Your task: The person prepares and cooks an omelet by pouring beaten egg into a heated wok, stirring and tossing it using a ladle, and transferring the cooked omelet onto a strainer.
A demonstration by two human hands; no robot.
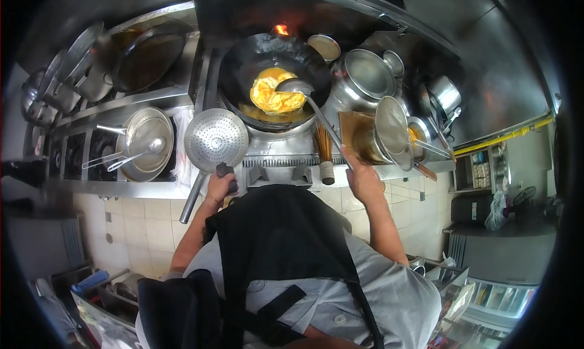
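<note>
At the front edge of the range, the left hand [220, 186] is curled around a dark object [225, 170], too unclear to identify, beside the handle of a perforated strainer [216, 139]. The right hand [365, 183], at the same edge farther right, has its fingers wrapped around the handle of a long-handled ladle [323, 115]. Between the hands, nearer the right one, a bristle brush [325, 157] points its bound grip toward the front edge. Left of the strainer, a pale pan [135, 164] sits with a smaller ladle [156, 145] in it; toward the right end, a mesh strainer [394, 130] stands tilted. Beyond, in the middle, is the dark wok [237, 69], and the yellow egg-like food [267, 96] lies inside it, the ladle's bowl resting against its right side. A metal pot [369, 74] stands right of the wok, and a flame [281, 29] shows at its far rim.
</note>
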